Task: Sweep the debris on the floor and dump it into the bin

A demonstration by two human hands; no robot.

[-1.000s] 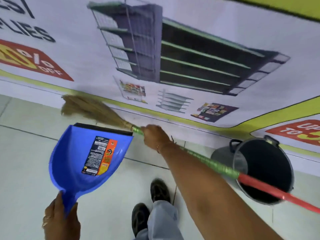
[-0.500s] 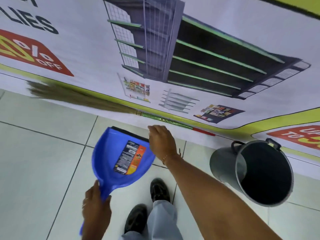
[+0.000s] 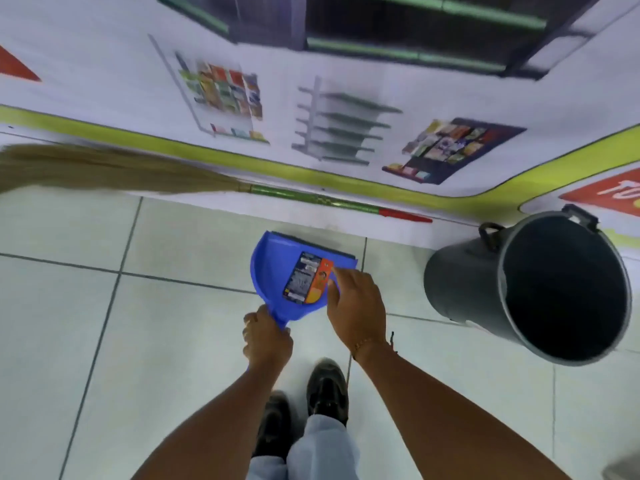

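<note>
Gripping the blue dustpan (image 3: 277, 271) by its handle, the left hand (image 3: 267, 341) is closed tight; the right hand (image 3: 356, 306) rests fingers on its pan. Beside it, the dark bin (image 3: 464, 285) looks empty inside. Against the wall lies the broom (image 3: 138, 176).

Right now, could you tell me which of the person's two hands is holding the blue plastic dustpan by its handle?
The left hand grips the blue plastic dustpan by its handle; the right hand only rests on the pan's right edge.
</note>
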